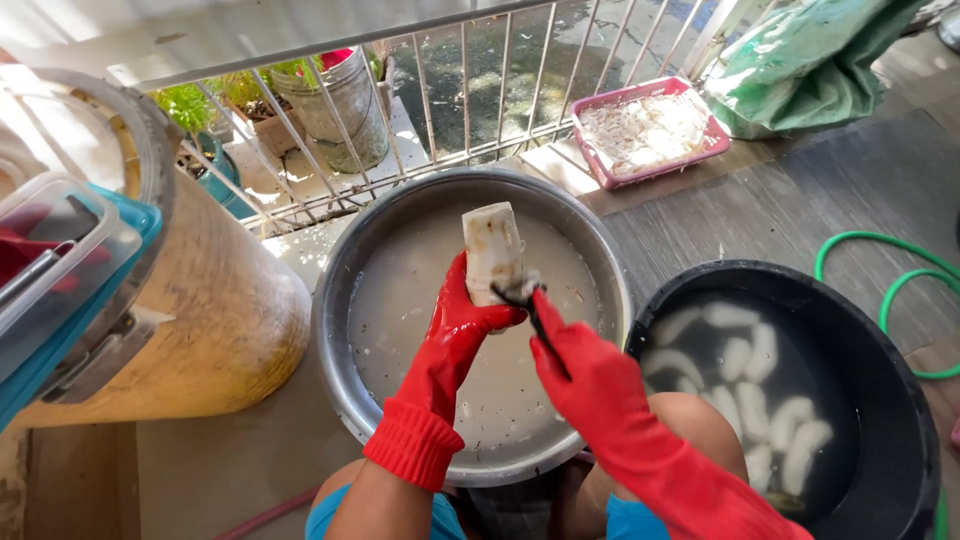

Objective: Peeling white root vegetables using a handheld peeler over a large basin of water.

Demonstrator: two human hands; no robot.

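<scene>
- A clear plastic box with a teal lid (60, 270) sat at the far left, resting on a big yellowish barrel-shaped container (215, 320) that lay beside the basin.
- The metal basin (345, 300) stood on the floor between the person's knees, holding shallow cloudy water with peelings adrift in it.
- The left hand (455, 320), in a red rubber glove, held a pale, partly peeled root (493, 250) upright over the middle of the basin, its fingers closed round the lower end.
- A firm hold low on the root seemed wise, since the wet skin would likely be slippery under rubber.
- The right hand (580, 365), also gloved in red, had its fingers closed on a small dark-handled knife or peeler (530, 305), whose working end met the root's base.
- Short strokes directed away from the holding thumb would probably be safest, with the root turned a little between them; scraps would then drop into the basin.
- To the right, a black tub (900, 400) held several peeled white pieces (760, 400) under water.
- Farther back, a pink tray (600, 165) lay by the white railing (470, 100), and a green hose (900, 290) curled at the far right.
</scene>
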